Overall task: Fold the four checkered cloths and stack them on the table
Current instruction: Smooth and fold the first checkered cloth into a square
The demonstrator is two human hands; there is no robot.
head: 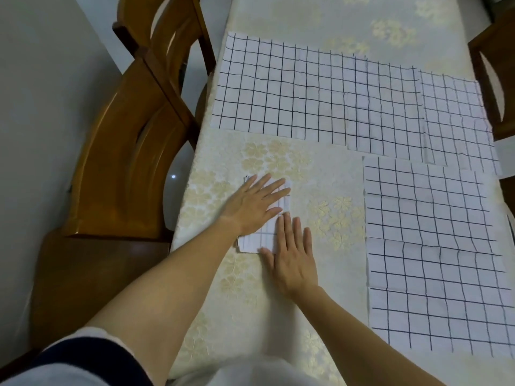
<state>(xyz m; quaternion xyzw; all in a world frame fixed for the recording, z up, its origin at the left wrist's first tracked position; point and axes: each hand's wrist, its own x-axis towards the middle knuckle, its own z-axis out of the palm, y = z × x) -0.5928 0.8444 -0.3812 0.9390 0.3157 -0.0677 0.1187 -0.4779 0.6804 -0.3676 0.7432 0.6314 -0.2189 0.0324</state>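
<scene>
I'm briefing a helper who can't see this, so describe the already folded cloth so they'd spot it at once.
On the table with the cream floral covering, look near the edge beside the wooden chair. The folded cloth lies there under the flat left hand and right hand, apart from the rest. It alone is a small narrow bundle; the other checkered cloths lie spread open.

Navy short sleeve [92, 358], white trim [111, 337]

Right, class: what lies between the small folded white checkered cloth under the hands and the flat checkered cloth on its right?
Head view: only bare cream floral tablecloth between the folded cloth and the flat cloth.
</scene>
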